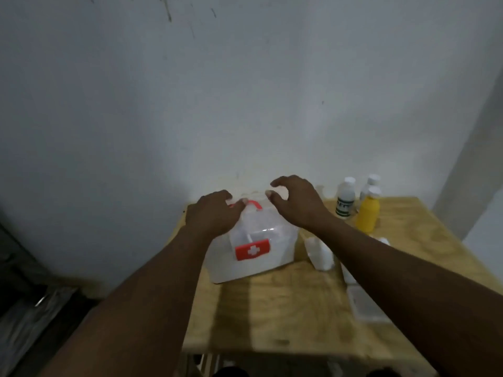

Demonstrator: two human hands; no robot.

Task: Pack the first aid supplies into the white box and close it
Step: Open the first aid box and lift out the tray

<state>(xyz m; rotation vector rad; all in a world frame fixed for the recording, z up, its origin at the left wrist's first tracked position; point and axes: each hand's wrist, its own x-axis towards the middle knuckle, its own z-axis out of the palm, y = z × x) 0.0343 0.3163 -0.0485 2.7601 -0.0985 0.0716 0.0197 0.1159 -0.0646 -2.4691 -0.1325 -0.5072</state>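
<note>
The table [285, 303] in the lower middle of the frame is made of pale wood, and its grain can be seen. The white box [253, 262] on it looks like cloudy, shiny plastic, with a red plastic handle [254, 204]. At the right, smooth plastic is seen on the yellow bottle [368, 214]. The wall [245, 91] behind is painted matt.

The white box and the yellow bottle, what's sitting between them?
In the head view, small white packets lie on the table between the white box and yellow bottle.
</note>
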